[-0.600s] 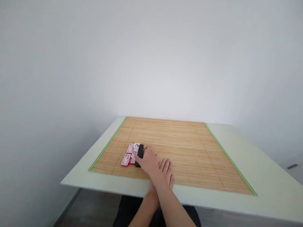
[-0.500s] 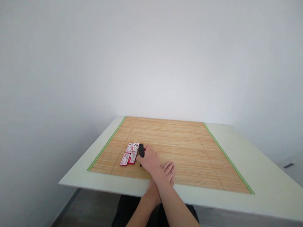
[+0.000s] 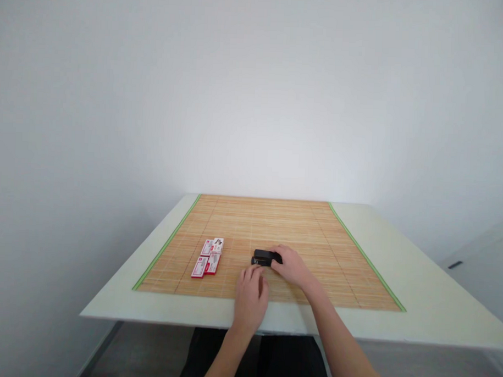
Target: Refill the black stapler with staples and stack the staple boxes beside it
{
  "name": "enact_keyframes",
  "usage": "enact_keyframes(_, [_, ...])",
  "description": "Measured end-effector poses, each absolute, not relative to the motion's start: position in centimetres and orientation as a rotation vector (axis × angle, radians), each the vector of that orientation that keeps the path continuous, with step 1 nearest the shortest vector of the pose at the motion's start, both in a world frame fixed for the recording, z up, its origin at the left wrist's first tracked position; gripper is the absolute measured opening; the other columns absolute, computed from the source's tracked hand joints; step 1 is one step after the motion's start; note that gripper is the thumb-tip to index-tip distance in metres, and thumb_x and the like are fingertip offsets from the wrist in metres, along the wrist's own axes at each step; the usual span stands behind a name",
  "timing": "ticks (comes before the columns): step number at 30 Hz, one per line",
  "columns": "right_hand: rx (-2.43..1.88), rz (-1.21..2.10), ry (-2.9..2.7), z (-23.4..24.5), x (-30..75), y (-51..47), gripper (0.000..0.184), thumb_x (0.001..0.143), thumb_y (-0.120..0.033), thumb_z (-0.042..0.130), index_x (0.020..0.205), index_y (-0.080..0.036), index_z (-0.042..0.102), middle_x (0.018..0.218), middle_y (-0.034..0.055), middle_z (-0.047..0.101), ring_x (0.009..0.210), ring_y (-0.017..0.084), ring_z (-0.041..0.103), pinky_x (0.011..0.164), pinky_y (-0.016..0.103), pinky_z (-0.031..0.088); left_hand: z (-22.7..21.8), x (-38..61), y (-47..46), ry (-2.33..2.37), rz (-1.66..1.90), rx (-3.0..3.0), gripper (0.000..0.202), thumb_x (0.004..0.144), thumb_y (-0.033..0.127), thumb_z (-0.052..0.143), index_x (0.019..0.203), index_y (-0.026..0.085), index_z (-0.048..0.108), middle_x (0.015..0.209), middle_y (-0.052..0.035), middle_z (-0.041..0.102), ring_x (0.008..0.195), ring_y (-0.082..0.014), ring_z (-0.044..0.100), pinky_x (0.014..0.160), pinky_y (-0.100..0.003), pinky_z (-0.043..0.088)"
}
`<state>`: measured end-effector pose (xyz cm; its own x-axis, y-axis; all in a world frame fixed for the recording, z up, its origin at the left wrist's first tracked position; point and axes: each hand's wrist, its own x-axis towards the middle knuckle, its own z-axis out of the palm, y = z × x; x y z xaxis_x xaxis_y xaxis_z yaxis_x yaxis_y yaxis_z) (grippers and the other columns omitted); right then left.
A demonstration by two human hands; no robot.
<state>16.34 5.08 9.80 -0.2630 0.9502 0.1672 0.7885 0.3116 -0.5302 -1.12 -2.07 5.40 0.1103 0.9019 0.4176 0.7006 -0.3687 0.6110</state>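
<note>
My right grip (image 3: 290, 264) pinches the right end of the black stapler (image 3: 264, 255) on the bamboo mat (image 3: 291, 225).
My left grip (image 3: 251, 298), loosely spread, sits just before its left end; whether they touch, I can't tell. Holding one end probably steadies it, crosswise to me. Red-and-white boxes (image 3: 212, 261) lie grouped leftward, perhaps for order.

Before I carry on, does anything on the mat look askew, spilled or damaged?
I see nothing spilled or damaged. Only the red-and-white boxes on the left of the mat look slightly untidy: their edges don't line up, which seems minor. The black stapler-like object in the right hand looks intact where visible.
</note>
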Motion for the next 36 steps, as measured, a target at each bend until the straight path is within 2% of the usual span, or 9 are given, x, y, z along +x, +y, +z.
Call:
enact_keyframes(6, [-1.581, 0.476, -2.012, 8.6, 15.6, 3.8, 0.039, 0.086, -0.021, 0.058, 0.123, -0.025, 0.070, 0.120, 0.0056, 0.072, 0.111, 0.021, 0.063, 0.099, 0.032, 0.043, 4.9, -0.5, -2.4, 1.709, 0.891, 2.322, 0.046, 0.100, 0.025, 0.045, 0.145, 0.028, 0.053, 0.147, -0.0080, 0.054, 0.128, -0.0317, 0.049, 0.106, -0.052, 0.044])
enact_keyframes(9, [-1.627, 0.449, -1.954, 8.2, 14.0, 3.8, 0.036, 0.086, -0.028, 0.063, 0.121, -0.025, 0.070, 0.120, 0.0068, 0.070, 0.117, 0.025, 0.059, 0.106, 0.040, 0.037, 4.8, -0.3, -2.4, 1.756, 0.845, 2.356, 0.043, 0.101, 0.030, 0.046, 0.143, 0.027, 0.054, 0.150, -0.0088, 0.050, 0.128, -0.0331, 0.047, 0.105, -0.052, 0.042])
enact_keyframes(14, [-1.650, 0.414, -1.861, 8.1, 11.5, 4.5, 0.026, 0.081, -0.035, 0.073, 0.106, -0.029, 0.072, 0.116, 0.0035, 0.067, 0.123, 0.029, 0.051, 0.117, 0.058, 0.016, 4.7, -0.2, -2.3, 1.834, 0.833, 2.365, 0.037, 0.101, 0.035, 0.047, 0.134, 0.025, 0.060, 0.140, -0.0122, 0.055, 0.123, -0.0340, 0.048, 0.100, -0.052, 0.043])
enact_keyframes(18, [-1.653, 0.433, -1.842, 8.0, 11.2, 5.4, 0.024, 0.075, -0.040, 0.080, 0.094, -0.027, 0.073, 0.109, 0.0038, 0.066, 0.117, 0.030, 0.051, 0.117, 0.063, 0.011, 4.8, -0.3, -2.1, 1.853, 0.835, 2.358, 0.033, 0.101, 0.035, 0.048, 0.130, 0.028, 0.062, 0.133, -0.0111, 0.058, 0.117, -0.0328, 0.050, 0.096, -0.049, 0.045])
enact_keyframes(20, [-1.627, 0.433, -1.826, 8.1, 11.3, 5.8, 0.026, 0.072, -0.042, 0.081, 0.089, -0.025, 0.072, 0.104, 0.0037, 0.066, 0.113, 0.029, 0.053, 0.117, 0.062, 0.014, 4.9, -0.3, -2.1, 1.845, 0.843, 2.350, 0.032, 0.100, 0.034, 0.048, 0.129, 0.029, 0.063, 0.133, -0.0107, 0.058, 0.115, -0.0325, 0.051, 0.095, -0.048, 0.046])
enact_keyframes(23, [-1.549, 0.424, -1.780, 8.5, 11.8, 6.0, 0.022, 0.072, -0.038, 0.080, 0.087, -0.024, 0.071, 0.100, 0.0029, 0.065, 0.106, 0.025, 0.056, 0.112, 0.051, 0.030, 5.0, -0.4, -2.0, 1.836, 0.841, 2.336, 0.032, 0.100, 0.033, 0.049, 0.128, 0.030, 0.064, 0.133, -0.0102, 0.058, 0.116, -0.0327, 0.051, 0.095, -0.048, 0.046])
enact_keyframes(27, [-1.425, 0.406, -1.685, 9.5, 13.0, 5.4, 0.016, 0.083, -0.033, 0.067, 0.096, -0.023, 0.069, 0.104, 0.0038, 0.066, 0.104, 0.020, 0.059, 0.101, 0.036, 0.043, 5.0, -0.3, -2.1, 1.823, 0.841, 2.323, 0.041, 0.099, 0.032, 0.050, 0.139, 0.031, 0.059, 0.134, -0.0096, 0.058, 0.120, -0.0331, 0.049, 0.098, -0.049, 0.045])
enact_keyframes(30, [-1.381, 0.376, -1.523, 9.6, 14.7, 4.7, 0.020, 0.088, -0.035, 0.059, 0.099, -0.022, 0.069, 0.107, 0.0066, 0.068, 0.105, 0.021, 0.061, 0.098, 0.035, 0.047, 4.9, -0.2, -2.2, 1.821, 0.850, 2.318, 0.046, 0.099, 0.032, 0.049, 0.145, 0.031, 0.055, 0.134, -0.0098, 0.058, 0.121, -0.0328, 0.050, 0.100, -0.050, 0.045])
enact_keyframes(36, [-1.481, 0.326, -1.156, 7.5, 20.1, 3.8, 0.040, 0.093, -0.043, 0.044, 0.106, -0.017, 0.072, 0.112, 0.0137, 0.071, 0.096, 0.024, 0.064, 0.080, 0.035, 0.051, 5.0, -0.2, -2.3, 1.808, 0.865, 2.297, 0.046, 0.099, 0.031, 0.049, 0.145, 0.031, 0.056, 0.134, -0.0093, 0.059, 0.124, -0.0327, 0.049, 0.102, -0.049, 0.045])
